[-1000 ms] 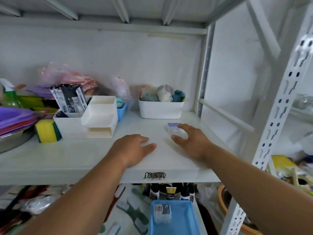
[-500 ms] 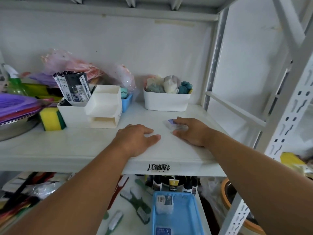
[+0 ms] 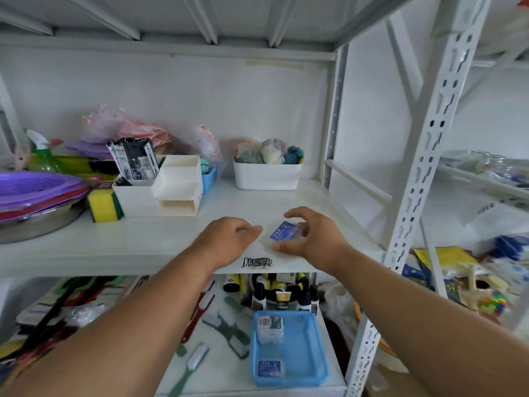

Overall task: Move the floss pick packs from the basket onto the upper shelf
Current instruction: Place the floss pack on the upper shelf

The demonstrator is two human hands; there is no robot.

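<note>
Head view: right hand (image 3: 312, 239), fingers spread, cupped around 1 blue floss pick pack (image 3: 285, 232) on upper shelf (image 3: 143, 242); left hand (image 3: 229, 239) loosely curled, empty; 2 packs in blue basket (image 3: 303, 365) below.

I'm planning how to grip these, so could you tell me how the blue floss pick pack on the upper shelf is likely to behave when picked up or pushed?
The blue floss pick pack looks small and flat, so probably light and unlikely to roll or tip. Its glossy clear cover suggests it may slide easily on the smooth white upper shelf. The right hand curls around it with spread fingers, hinting it is fairly rigid.
</note>
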